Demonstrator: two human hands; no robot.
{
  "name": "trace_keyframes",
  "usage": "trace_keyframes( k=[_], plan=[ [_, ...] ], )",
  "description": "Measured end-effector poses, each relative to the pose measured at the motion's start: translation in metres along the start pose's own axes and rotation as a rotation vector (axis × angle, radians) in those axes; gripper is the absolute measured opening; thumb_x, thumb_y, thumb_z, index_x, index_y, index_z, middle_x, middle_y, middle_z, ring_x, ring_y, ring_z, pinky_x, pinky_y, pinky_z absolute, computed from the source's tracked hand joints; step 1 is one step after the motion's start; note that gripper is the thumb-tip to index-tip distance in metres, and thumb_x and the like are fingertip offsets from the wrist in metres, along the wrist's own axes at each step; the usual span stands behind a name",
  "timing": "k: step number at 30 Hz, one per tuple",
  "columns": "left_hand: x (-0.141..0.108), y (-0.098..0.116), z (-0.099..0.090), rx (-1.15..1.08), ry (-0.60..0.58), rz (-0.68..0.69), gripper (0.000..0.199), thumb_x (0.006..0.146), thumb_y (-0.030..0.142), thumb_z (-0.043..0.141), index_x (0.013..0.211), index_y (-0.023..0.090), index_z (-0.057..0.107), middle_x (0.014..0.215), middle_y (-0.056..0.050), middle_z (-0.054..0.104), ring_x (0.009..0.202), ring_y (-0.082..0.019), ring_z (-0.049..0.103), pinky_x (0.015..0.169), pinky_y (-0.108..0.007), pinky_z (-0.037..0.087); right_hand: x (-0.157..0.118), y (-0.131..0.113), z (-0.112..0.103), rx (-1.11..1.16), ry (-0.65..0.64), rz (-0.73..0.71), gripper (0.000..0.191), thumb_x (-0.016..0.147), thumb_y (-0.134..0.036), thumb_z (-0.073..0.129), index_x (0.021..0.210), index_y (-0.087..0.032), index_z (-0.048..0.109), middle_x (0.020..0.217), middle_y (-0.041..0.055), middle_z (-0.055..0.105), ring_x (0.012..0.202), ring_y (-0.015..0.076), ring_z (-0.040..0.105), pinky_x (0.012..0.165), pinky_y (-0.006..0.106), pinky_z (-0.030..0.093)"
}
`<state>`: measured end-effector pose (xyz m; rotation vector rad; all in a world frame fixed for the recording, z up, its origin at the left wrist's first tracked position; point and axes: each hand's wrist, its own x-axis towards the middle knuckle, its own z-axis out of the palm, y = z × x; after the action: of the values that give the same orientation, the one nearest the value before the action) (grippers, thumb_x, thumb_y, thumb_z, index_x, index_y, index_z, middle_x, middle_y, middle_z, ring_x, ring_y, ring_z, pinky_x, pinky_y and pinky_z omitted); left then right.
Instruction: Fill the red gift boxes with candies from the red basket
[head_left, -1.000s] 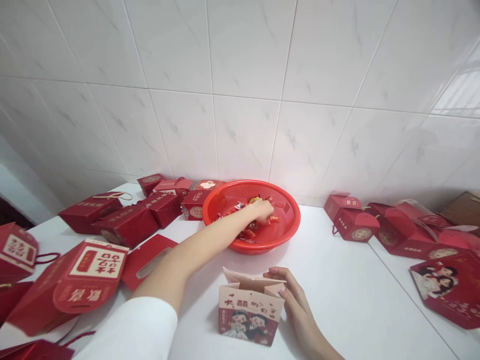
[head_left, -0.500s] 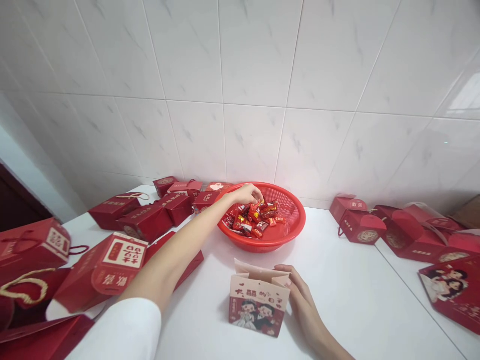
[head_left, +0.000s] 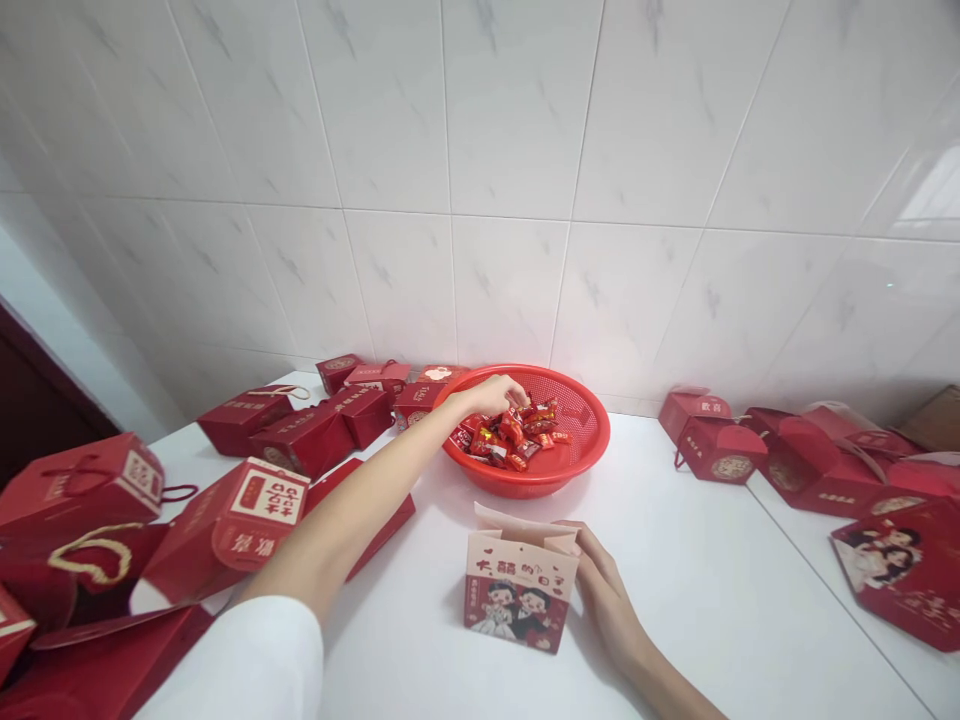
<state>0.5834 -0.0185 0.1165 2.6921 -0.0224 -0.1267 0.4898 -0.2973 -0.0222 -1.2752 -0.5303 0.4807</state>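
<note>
My left hand [head_left: 497,393] reaches into a red plastic colander [head_left: 574,470], its fingers bent together on the wrapped candies [head_left: 512,425] heaped there. Exactly which pieces lie between the fingertips is hard to see. Closer to me, an open-topped paper gift box [head_left: 517,590] stands upright on the white table, printed with a cartoon bridal couple. My right hand [head_left: 604,590] grips this box by its right side, with some fingers out of sight behind it. The inside of the box is mostly hidden by its front panel.
Several red gift boxes [head_left: 247,510] crowd the left side of the table [head_left: 420,670], some with rope handles. More red boxes [head_left: 724,450] stand at the right, one with a bridal couple picture [head_left: 900,570]. A tiled wall [head_left: 510,280] rises behind the colander.
The view has shifted slightly. My left hand stays in the colander, its fingertips lower among the candies. My right hand keeps hold of the gift box, which is turned a little.
</note>
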Motion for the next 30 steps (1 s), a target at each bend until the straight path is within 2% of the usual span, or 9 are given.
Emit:
trace_keyframes(
  k=[3,6,8,11,13,16,24,26,30],
  plan=[
    [-0.001,0.004,-0.001,-0.07,-0.044,0.028,0.056,0.068,-0.004,0.043,0.112,0.02,0.069,0.122,-0.003,0.072,0.101,-0.015,0.07,0.072,-0.017,0.052,0.0,-0.001,0.0,-0.007,-0.047,0.026,0.032,0.094,-0.054,0.055,0.105,-0.025,0.064,0.107,0.0053,0.065,0.106,0.0254,0.054,0.094,0.035,0.041],
    [0.0,0.014,0.002,-0.101,-0.19,0.053,0.045,0.072,0.003,0.046,0.108,0.016,0.069,0.115,-0.006,0.073,0.09,-0.016,0.072,0.072,-0.02,0.053,0.0,-0.002,0.001,0.003,-0.037,0.038,0.034,0.093,-0.055,0.056,0.104,-0.025,0.064,0.105,0.0054,0.065,0.103,0.0255,0.054,0.091,0.035,0.042],
    [-0.001,0.024,0.009,-0.012,-0.348,0.028,0.039,0.073,0.01,0.053,0.108,0.016,0.069,0.106,-0.007,0.075,0.085,-0.018,0.072,0.072,-0.022,0.054,0.0,-0.001,0.001,0.004,-0.027,0.038,0.035,0.092,-0.056,0.056,0.104,-0.024,0.064,0.104,0.0056,0.065,0.102,0.0257,0.054,0.09,0.036,0.043],
    [-0.004,0.039,0.024,0.251,-0.54,-0.059,0.052,0.066,0.021,0.068,0.118,0.022,0.066,0.094,-0.006,0.077,0.079,-0.023,0.071,0.069,-0.028,0.054,0.0,0.0,0.0,-0.012,-0.021,0.027,0.034,0.092,-0.055,0.056,0.104,-0.024,0.064,0.104,0.0057,0.064,0.102,0.0257,0.055,0.09,0.036,0.043],
    [-0.006,0.046,0.034,0.387,-0.54,-0.076,0.06,0.062,0.024,0.072,0.122,0.025,0.064,0.099,-0.008,0.077,0.082,-0.027,0.071,0.07,-0.031,0.054,0.0,0.001,-0.001,-0.018,-0.03,0.024,0.035,0.093,-0.055,0.056,0.105,-0.024,0.064,0.106,0.0058,0.064,0.103,0.0258,0.055,0.09,0.036,0.043],
    [-0.006,0.049,0.046,0.465,-0.489,-0.018,0.054,0.062,0.024,0.072,0.116,0.025,0.068,0.112,-0.011,0.074,0.093,-0.03,0.069,0.077,-0.034,0.054,0.0,0.003,-0.002,-0.003,-0.028,0.045,0.036,0.092,-0.056,0.056,0.107,-0.024,0.064,0.106,0.0059,0.064,0.104,0.0261,0.055,0.088,0.036,0.044],
    [-0.001,0.032,0.056,0.371,-0.487,0.118,0.04,0.065,0.021,0.067,0.104,0.026,0.074,0.108,-0.006,0.075,0.094,-0.026,0.069,0.079,-0.03,0.052,0.001,-0.004,0.0,-0.023,-0.033,0.032,0.037,0.091,-0.057,0.056,0.101,-0.023,0.066,0.102,0.0066,0.065,0.1,0.0263,0.055,0.089,0.037,0.044],
    [0.002,0.029,0.057,0.38,-0.471,0.103,0.032,0.065,0.024,0.069,0.096,0.024,0.073,0.102,-0.007,0.076,0.089,-0.026,0.069,0.075,-0.03,0.052,0.0,-0.004,0.0,-0.02,-0.043,0.029,0.036,0.093,-0.056,0.055,0.102,-0.023,0.066,0.103,0.0065,0.065,0.101,0.0259,0.055,0.09,0.037,0.043],
    [0.008,0.023,0.053,0.28,-0.456,0.013,0.017,0.066,0.026,0.07,0.082,0.021,0.07,0.075,-0.003,0.072,0.069,-0.021,0.066,0.064,-0.027,0.051,0.0,-0.003,0.0,0.006,-0.059,0.028,0.036,0.094,-0.054,0.054,0.107,-0.023,0.066,0.107,0.0065,0.066,0.102,0.0255,0.056,0.091,0.036,0.043]
  ],
)
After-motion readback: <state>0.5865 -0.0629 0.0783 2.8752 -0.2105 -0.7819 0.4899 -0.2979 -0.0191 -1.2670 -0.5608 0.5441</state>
